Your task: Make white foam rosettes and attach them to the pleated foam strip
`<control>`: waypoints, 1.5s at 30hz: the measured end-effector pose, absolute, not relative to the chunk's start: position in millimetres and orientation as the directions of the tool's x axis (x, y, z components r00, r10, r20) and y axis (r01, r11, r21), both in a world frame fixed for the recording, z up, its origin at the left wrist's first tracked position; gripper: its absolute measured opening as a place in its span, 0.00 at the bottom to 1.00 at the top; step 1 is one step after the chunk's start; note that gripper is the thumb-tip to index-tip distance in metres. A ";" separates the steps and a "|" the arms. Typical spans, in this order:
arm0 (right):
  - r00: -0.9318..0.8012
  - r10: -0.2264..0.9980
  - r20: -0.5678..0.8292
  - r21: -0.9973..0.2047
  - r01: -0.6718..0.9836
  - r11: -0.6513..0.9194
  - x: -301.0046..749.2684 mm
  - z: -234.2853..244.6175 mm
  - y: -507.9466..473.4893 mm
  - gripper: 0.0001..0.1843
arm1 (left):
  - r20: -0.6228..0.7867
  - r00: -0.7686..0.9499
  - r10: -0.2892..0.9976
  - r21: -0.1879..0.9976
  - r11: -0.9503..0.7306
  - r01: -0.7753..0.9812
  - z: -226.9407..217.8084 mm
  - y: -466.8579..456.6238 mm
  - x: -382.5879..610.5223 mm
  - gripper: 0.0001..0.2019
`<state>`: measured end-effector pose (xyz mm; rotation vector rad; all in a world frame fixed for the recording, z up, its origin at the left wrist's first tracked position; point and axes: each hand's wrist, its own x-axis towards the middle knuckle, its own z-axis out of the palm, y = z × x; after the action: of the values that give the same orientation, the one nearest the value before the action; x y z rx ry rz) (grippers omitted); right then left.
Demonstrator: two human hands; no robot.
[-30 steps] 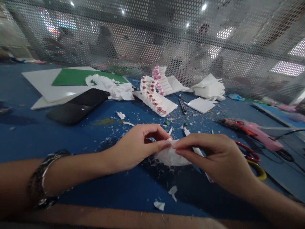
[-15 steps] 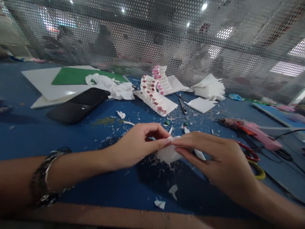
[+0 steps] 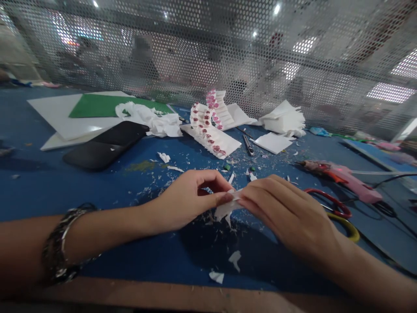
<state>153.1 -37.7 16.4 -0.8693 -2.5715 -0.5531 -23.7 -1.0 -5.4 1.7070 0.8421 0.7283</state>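
Observation:
Between my two hands is a small piece of thin white paper (image 3: 224,211), its ragged lower edge hanging just over the table. My left hand (image 3: 192,200) pinches it from the left with thumb and forefinger. From the right, my right hand (image 3: 286,213) grips the same paper, its fingers pressed together and partly hiding it. White paper shreds are scattered on the blue table (image 3: 140,256) around and below the hands. Just beyond my right hand lie scissors with a red and a yellow handle loop (image 3: 347,226).
A pink glue gun (image 3: 355,182) with a cable lies at the right. Behind are folded white strips with pink dots (image 3: 211,134), a craft knife (image 3: 248,145), a white paper stack (image 3: 283,117), crumpled tissue (image 3: 150,118), a black phone (image 3: 106,145) and a green sheet (image 3: 97,105). Perforated metal (image 3: 195,48) borders the back.
My right hand has turned, its fingers now closed together over the paper's right side. The paper looks narrower and more gathered. My left hand stays nearly still.

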 end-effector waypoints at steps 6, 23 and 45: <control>-0.726 0.547 0.417 -0.005 0.600 0.800 155.5 17.9 -29.0 0.07 | 0.061 0.606 0.793 0.956 -0.221 0.194 -5.7 -1.1 -25.0 0.07; -0.450 0.770 0.453 -0.418 0.656 0.629 148.2 9.5 -31.4 0.05 | 0.140 0.537 0.832 0.945 -0.275 0.180 -2.0 -10.4 -24.2 0.06; -0.407 0.854 0.324 -0.833 0.305 0.461 148.7 9.9 -33.4 0.05 | 0.269 0.504 0.821 0.946 -0.323 0.022 -0.8 -9.8 -26.1 0.11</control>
<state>148.7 -33.4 9.9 -0.9683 -1.9346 0.8961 -26.1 -9.8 -0.8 1.7139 0.7191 0.9655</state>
